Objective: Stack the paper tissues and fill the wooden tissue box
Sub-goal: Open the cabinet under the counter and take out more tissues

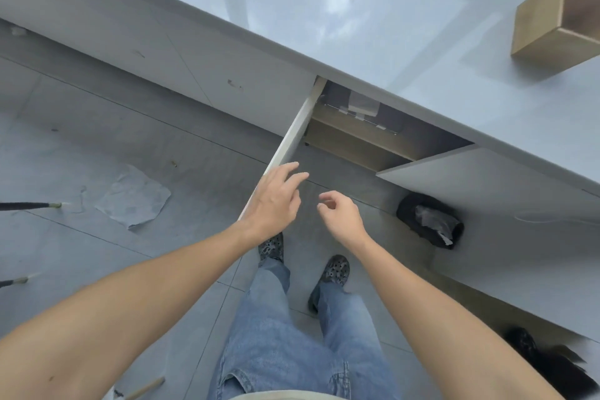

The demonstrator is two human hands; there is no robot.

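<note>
Floor: grey tiled floor (97, 146), seen from above, runs under the counter and beneath the person's feet.
Counter: long glossy white countertop (357, 26) crosses the view diagonally, reflecting sky and a window frame.
Cabinet doors: two white cabinet doors stand open below the counter, the left door (289, 143) edge-on, the right door (487, 178) swung wide.
Cabinet inside: wooden shelf (350, 140) with a clear plastic packet (363, 104) near the back; its contents cannot be told.
Tissue box: light wooden rectangular tissue box (558, 13) sits on the countertop at the far right, well apart from both hands.
Legs: blue jeans (285, 334) and dark patterned clogs (334, 269).
Bin bag: black bag (428, 221) with crumpled pale material inside lies on the floor by the right door.
Floor paper: crumpled whitish sheet (133, 198) lies on the tiles at left.
Left hand: left hand (276, 198) reaches beside the left door's edge, fingers spread, holding nothing.
Right hand: right hand (341, 214) hangs in air, fingers loosely curled, empty.
</note>
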